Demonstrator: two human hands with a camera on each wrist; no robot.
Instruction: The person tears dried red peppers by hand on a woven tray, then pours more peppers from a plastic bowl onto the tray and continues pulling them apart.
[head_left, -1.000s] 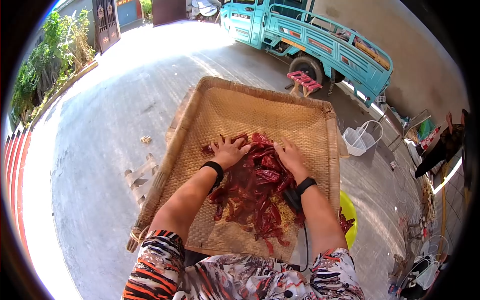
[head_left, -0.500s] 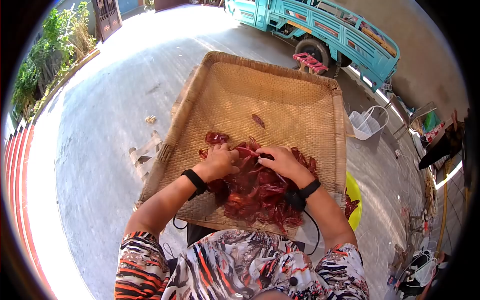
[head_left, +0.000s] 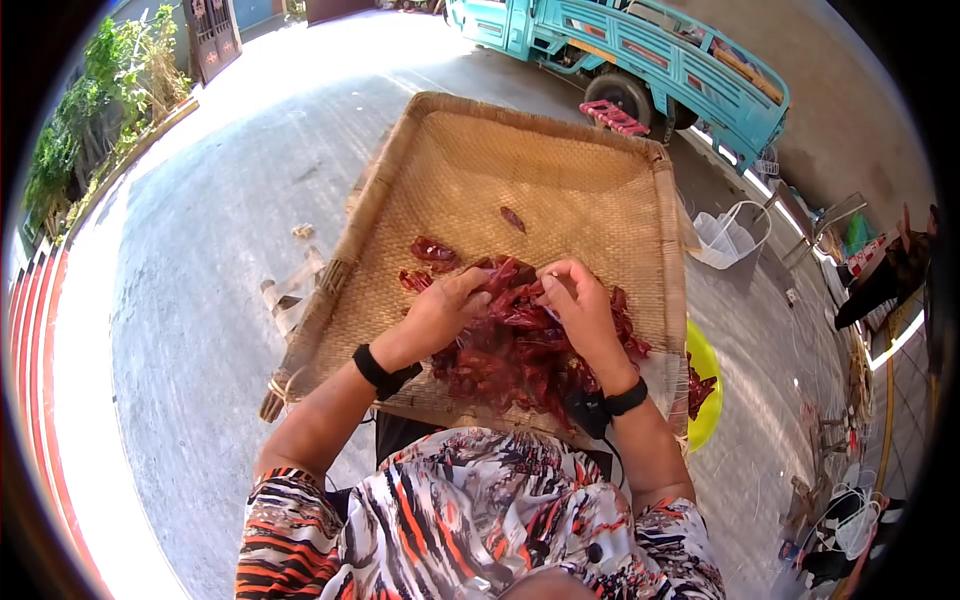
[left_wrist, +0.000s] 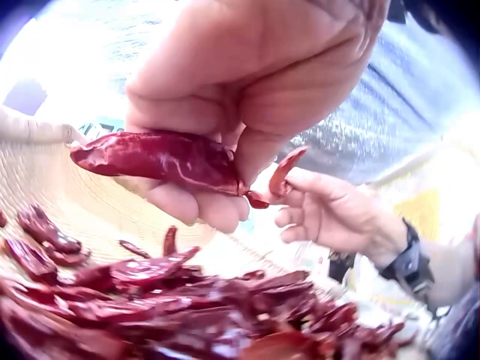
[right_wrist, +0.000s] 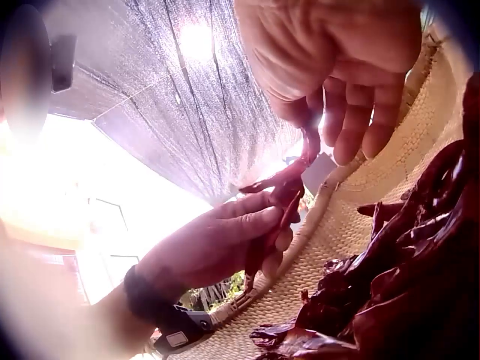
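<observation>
My left hand (head_left: 445, 308) is over the near part of the woven tray (head_left: 590, 170) and grips a dark red dried chili pepper (left_wrist: 161, 159) between thumb and fingers. Just to its right, my right hand (head_left: 583, 310) pinches a thin, curved red chili piece (left_wrist: 286, 171) between thumb and fingertips. In the right wrist view the right hand (right_wrist: 337, 67) is above the left hand (right_wrist: 225, 236), with red chili between the two. Beneath both lies a heap of glossy dried chilies (head_left: 520, 370), partly hidden by the hands.
Single chilies (head_left: 513, 219) lie apart from the heap. A yellow-green basin (head_left: 705, 400) with chilies stands right of the tray. Beyond are a white basket (head_left: 722, 243), a pink-topped stool (head_left: 615, 117) and a turquoise cargo vehicle (head_left: 640, 60). A cable runs by the right wrist.
Both hands have drawn back from spread over the heap, and now hold chili between their fingers. The heap sits nearer the body, with a few chilies left farther up the tray.
</observation>
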